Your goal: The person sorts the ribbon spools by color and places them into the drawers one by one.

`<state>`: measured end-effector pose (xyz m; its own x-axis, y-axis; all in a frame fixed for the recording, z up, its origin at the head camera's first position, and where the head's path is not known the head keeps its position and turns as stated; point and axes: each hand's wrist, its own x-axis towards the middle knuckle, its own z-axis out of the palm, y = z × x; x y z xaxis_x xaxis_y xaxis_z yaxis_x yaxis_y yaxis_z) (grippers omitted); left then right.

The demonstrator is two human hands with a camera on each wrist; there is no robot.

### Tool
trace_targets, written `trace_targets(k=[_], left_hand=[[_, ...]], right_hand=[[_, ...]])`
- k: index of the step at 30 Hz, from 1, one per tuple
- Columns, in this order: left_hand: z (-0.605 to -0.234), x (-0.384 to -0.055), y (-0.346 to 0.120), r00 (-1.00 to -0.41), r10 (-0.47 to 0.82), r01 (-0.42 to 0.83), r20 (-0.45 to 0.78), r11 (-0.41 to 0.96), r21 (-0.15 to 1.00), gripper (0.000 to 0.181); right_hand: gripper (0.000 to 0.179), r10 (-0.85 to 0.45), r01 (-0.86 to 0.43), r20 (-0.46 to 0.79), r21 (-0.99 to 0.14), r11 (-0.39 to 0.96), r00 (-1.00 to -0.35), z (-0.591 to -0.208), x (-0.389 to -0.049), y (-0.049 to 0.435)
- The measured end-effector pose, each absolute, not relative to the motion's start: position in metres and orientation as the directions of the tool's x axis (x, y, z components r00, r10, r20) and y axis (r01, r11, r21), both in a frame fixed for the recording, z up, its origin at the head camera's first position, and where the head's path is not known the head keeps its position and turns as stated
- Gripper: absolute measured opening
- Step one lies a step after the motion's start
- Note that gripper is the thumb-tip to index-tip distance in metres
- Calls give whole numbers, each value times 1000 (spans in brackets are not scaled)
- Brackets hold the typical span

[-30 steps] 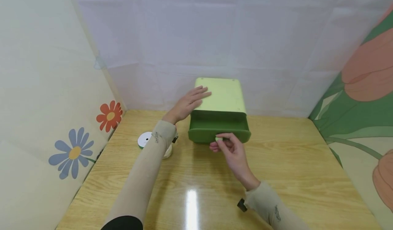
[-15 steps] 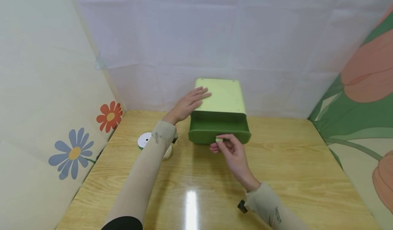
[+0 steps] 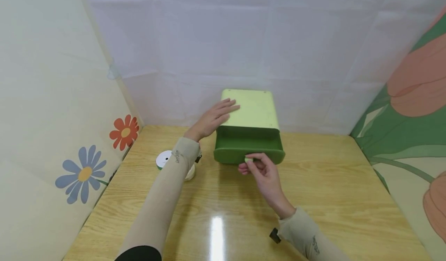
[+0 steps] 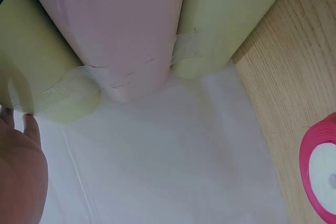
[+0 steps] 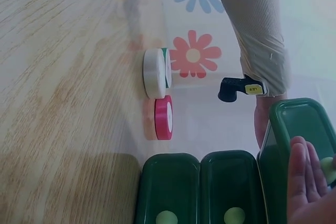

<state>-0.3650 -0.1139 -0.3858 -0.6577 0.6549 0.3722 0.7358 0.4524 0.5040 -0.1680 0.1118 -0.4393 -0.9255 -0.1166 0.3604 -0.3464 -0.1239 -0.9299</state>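
Observation:
A small stacked cabinet [image 3: 251, 108] with a pale yellow-green top stands near the back wall. Its top green drawer [image 3: 228, 155] is pulled partway out, and no contents show inside. My left hand [image 3: 212, 119] lies flat on the left part of the top, fingers straight. With thumb and index finger my right hand [image 3: 263, 174] pinches the drawer's round light-green knob [image 3: 248, 158]. In the right wrist view two lower drawers [image 5: 170, 184] are closed. The left wrist view shows the cabinet's pink middle section [image 4: 118, 30] between yellow ones, joined with clear tape.
Left of the cabinet, partly behind my left sleeve, are ribbon spools: one green with a white face [image 3: 163, 158] and one cream [image 3: 190, 172]. A pink spool [image 5: 163, 118] shows in the right wrist view. All stand on the wooden table [image 3: 331, 199], with walls behind and beside.

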Motion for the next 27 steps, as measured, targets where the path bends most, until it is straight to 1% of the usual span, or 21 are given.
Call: trace_targets(k=[8,16,22,27], left_hand=[[-385,-363,-113,-665,655,727,359,456,513,50],[-381,-355,-119,-701,605,698,378,472,539,51],[-388,-341,-143,-744,549,662,382,526,533,53],[-405,-335,-174,-771,541,635,336,607,478,61]], right_hand=[[23,-115,-345,360,-930,-129,-926,-439,-165,113],[22,-111,-368,384,-920,-136,-917,-438,-166,112],[22,-114,-368,384,-920,-139,-916,-438,-165,111],[22,-112,-359,372,-926,-121,-922,-438,-165,114]])
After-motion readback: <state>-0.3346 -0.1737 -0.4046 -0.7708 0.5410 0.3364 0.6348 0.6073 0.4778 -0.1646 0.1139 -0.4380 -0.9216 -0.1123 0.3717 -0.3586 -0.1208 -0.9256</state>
